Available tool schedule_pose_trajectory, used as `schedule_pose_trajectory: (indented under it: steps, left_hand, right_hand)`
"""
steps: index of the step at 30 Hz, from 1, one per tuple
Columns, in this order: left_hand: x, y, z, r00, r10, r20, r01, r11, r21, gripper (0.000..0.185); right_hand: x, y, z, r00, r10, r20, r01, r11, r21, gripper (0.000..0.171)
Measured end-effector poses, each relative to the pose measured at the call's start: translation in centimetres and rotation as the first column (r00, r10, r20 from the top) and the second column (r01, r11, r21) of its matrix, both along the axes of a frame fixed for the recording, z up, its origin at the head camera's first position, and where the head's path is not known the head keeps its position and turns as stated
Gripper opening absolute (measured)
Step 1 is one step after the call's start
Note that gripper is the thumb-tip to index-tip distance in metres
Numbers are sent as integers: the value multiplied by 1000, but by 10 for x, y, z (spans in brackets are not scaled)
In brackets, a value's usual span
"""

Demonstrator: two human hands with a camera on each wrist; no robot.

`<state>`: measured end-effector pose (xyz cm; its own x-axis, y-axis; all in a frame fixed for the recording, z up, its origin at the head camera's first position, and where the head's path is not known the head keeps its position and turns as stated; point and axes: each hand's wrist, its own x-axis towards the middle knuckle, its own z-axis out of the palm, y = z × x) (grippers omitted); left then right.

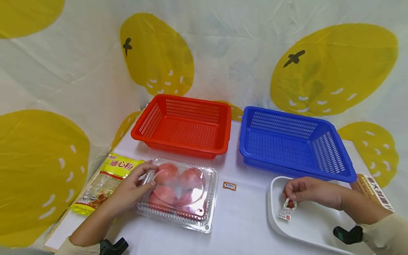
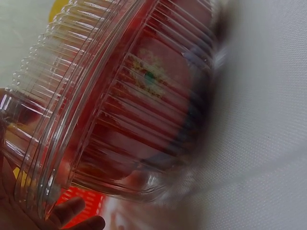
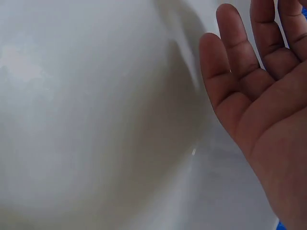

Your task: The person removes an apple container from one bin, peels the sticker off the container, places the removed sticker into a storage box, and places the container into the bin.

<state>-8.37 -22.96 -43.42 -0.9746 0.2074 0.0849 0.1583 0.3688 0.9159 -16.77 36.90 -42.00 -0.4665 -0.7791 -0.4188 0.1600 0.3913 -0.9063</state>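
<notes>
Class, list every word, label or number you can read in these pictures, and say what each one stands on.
"通心粉": on the yellow noodle packet beside the left hand.
Small orange sachet: printed label, too small to read.
Small packet in the right hand: print too small to read.
Brown box at the right edge: large characters, cut off and unclear.
Both wrist views: no text.

Bare table between tomato box and white tray.
</notes>
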Motion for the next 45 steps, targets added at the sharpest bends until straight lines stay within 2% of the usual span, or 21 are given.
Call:
schedule_pose_trajectory:
  steps: [3,6,12,18,24,30,34,39,42,45]
  left_hand:
    - [-1,1,-2,1000,0,1,0,1000,-3,42]
    - [-1,0,-3,1000,9,-1,-9,1000,-18,43]
    - [-1,0,-3,1000,17,16,-16,1000,-19,44]
    - [0,0,-3,1000,17,23,-17,1000,-15,44]
    - [0,1,-2,1000,18,23,-18,1000,-19,44]
    - [-1,0,1,1000,11,20,-11,1000,-28,43]
    - [0,-4,9,999,-16,35,19,997,-80,44]
    - [-3,-17,29,997,-79,18,81,976,-204,46]
    - [-11,-25,42,998,-66,-20,60,973,-221,47]
    - [-21,-31,53,999,6,-41,-15,977,-214,45]
  right_hand:
    - [5,2,-10,1000,-15,-24,14,999,-36,21]
    - [8,1,-16,998,-35,-51,34,999,-24,18]
    - [11,-1,-18,996,-64,-59,69,994,85,16]
    - [13,-5,-18,989,-68,-132,92,979,185,19]
    - [16,-5,-18,979,-28,-203,72,974,214,20]
    - [17,-4,-13,955,26,-295,50,967,248,26]
    - [17,-3,0,936,66,-345,24,968,249,26]
    - [19,-15,35,929,78,-363,26,962,273,20]
    - [25,-33,57,915,37,-403,66,969,240,22]
    - [34,-59,75,898,-62,-435,159,969,191,26]
